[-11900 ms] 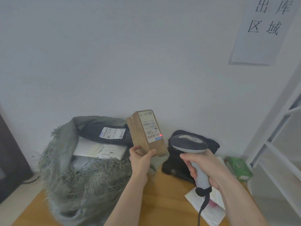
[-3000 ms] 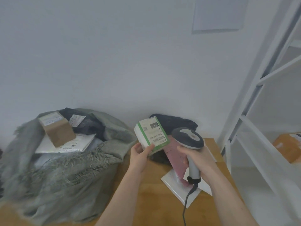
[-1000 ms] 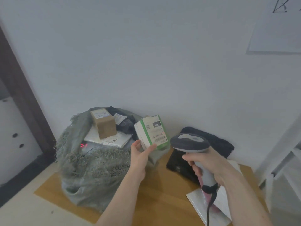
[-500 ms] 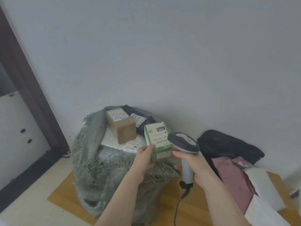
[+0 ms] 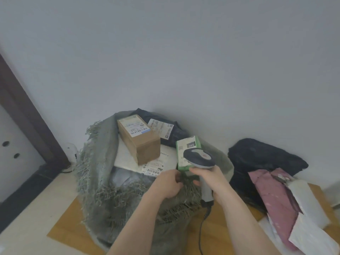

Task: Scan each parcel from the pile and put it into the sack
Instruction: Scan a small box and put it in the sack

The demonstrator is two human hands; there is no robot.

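The grey-green sack point(image 5: 103, 183) is filling the lower middle of the frame, its frayed mouth gaping open on the wooden tabletop point(image 5: 60, 234). Inside it, toward the upper centre, a brown carton point(image 5: 139, 140) is lying across a flat white mailer point(image 5: 128, 159), with a dark labelled bag point(image 5: 174, 135) behind them. At the right edge of the frame the remaining pile is waiting: a black bag point(image 5: 263, 159), a pink mailer point(image 5: 276, 199) and a white mailer point(image 5: 309, 203).

The green-and-white parcel point(image 5: 185, 146) is now sitting at the sack's mouth, just right of the carton, where half a second ago it was being held up in front of the scanner. It is looking as though the scan is finished and the drop is under way.

The left hand point(image 5: 167, 184) is curling loosely at the frayed rim just below the parcel; whether it is pinching the parcel's lower edge or has let go, I cannot tell. The right hand point(image 5: 211, 181) is wrapping its fingers round the grip of the scanner point(image 5: 199, 159), whose head is covering part of the parcel's label.
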